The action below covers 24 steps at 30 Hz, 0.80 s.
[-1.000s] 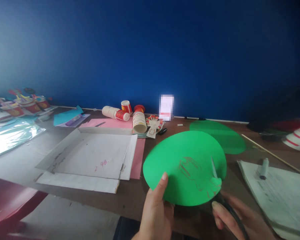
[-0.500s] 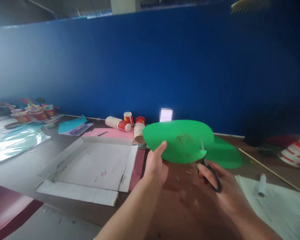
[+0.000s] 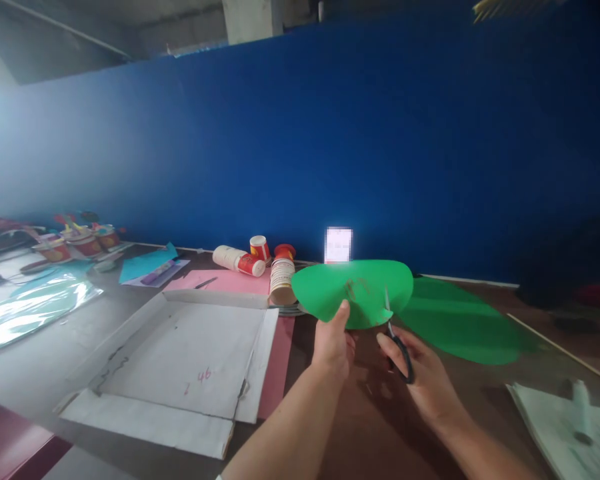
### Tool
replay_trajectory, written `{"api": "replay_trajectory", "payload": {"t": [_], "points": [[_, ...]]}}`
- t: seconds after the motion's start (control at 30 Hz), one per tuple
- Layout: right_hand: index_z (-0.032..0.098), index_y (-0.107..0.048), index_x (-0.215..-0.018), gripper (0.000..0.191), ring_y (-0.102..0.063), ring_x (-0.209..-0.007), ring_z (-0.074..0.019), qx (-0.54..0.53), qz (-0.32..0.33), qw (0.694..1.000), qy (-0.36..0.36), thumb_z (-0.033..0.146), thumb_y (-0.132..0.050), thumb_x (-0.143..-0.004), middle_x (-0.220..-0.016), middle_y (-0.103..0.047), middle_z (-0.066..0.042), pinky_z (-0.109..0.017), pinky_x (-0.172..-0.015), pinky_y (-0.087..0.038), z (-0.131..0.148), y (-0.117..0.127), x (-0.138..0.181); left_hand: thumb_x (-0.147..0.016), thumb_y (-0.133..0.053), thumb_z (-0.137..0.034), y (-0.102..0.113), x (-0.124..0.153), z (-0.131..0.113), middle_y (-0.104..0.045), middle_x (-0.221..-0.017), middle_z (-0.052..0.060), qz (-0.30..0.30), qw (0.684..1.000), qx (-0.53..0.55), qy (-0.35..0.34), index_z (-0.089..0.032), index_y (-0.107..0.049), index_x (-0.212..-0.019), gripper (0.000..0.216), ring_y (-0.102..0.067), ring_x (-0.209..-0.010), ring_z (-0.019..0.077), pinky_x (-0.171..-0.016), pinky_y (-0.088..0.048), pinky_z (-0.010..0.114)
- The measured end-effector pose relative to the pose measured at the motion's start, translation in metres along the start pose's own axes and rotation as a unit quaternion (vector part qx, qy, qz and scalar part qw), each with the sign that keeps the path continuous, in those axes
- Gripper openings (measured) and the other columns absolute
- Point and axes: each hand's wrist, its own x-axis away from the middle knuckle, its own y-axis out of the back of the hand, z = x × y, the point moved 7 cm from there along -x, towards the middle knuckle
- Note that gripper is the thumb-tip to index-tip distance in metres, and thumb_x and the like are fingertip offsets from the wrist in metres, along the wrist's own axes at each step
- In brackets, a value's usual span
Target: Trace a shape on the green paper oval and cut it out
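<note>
My left hand (image 3: pixel 334 339) grips the lower left edge of a rounded green paper sheet (image 3: pixel 340 280), thumb on top and fingers underneath. Black-handled scissors (image 3: pixel 404 357) are in my right hand (image 3: pixel 425 373), with the thumb and fingers at the handle loops. Their blades cross the sheet's lower right edge, where a small cut flap curls up. Brownish scribbles mark the middle of the held sheet. Behind it on the right, a second green sheet (image 3: pixel 460 323) lies on the table.
Left of my arm sits a shallow white cardboard box lid (image 3: pixel 180 353) over pink paper (image 3: pixel 277 373). Paper cups (image 3: pixel 283 280) lie and stand behind it. A thin stick (image 3: pixel 560 343) and a paper pad (image 3: pixel 555 413) bearing a small tube (image 3: pixel 581 413) are at right. A blue partition (image 3: pixel 300 147) rises behind.
The held green sheet is now tilted flatter, and the scissors and right hand have come closer to my left hand. The camera view has shifted, exposing more of the second green sheet.
</note>
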Motion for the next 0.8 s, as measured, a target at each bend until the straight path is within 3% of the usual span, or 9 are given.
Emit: {"api": "replay_trajectory", "payload": {"t": [0.13,0.27,0.57,0.67,0.8], "points": [[0.023,-0.059,-0.063,0.035,-0.052,-0.059,-0.0148,0.004,0.001,1.000,-0.022,0.052,-0.075,-0.075,-0.060,-0.055,0.004,-0.026,-0.057,-0.043,-0.007,0.001,0.002,-0.077,-0.084,-0.033,0.003,0.000,0.012,-0.074,-0.118,0.011,0.035,0.999,0.030,-0.003,-0.016,-0.070,-0.116,0.045,-0.072,-0.105,0.0246,-0.086,-0.058,0.031],[0.023,-0.059,-0.066,0.042,-0.049,-0.050,-0.0139,0.028,0.006,0.998,-0.059,0.063,-0.067,-0.079,-0.058,-0.055,0.004,-0.026,-0.048,-0.039,-0.018,0.002,0.005,-0.075,-0.084,-0.036,0.003,0.005,0.021,-0.075,-0.116,0.014,0.045,0.998,0.035,0.022,-0.013,-0.071,-0.113,0.046,-0.072,-0.107,0.0284,-0.091,-0.058,0.037],[0.023,-0.058,-0.068,0.040,-0.048,-0.057,-0.0140,0.004,0.008,1.000,-0.028,0.059,-0.065,-0.083,-0.060,-0.055,0.004,-0.025,-0.053,-0.036,-0.020,0.000,0.007,-0.079,-0.080,-0.026,0.004,0.012,0.018,-0.073,-0.122,0.013,-0.011,0.998,0.031,0.048,-0.015,-0.072,-0.109,0.033,-0.068,-0.117,0.0274,-0.096,-0.055,0.034],[0.023,-0.060,-0.069,0.040,-0.047,-0.057,-0.0140,-0.004,-0.008,1.000,-0.028,0.060,-0.067,-0.081,-0.060,-0.054,0.004,-0.025,-0.052,-0.037,-0.015,0.001,0.007,-0.078,-0.081,-0.027,0.004,0.013,0.021,-0.075,-0.114,0.013,0.009,0.998,0.024,0.054,-0.013,-0.071,-0.107,0.034,-0.071,-0.107,0.0275,-0.092,-0.057,0.035],[0.023,-0.061,-0.070,0.037,-0.051,-0.062,-0.0154,-0.009,-0.027,0.999,-0.028,0.057,-0.073,-0.076,-0.062,-0.057,0.003,-0.025,-0.055,-0.041,-0.013,0.006,0.005,-0.079,-0.079,-0.035,0.000,0.018,0.033,-0.076,-0.092,0.012,0.052,0.992,0.004,0.116,-0.010,-0.070,-0.107,0.038,-0.075,-0.085,0.0280,-0.077,-0.061,0.039]]}}
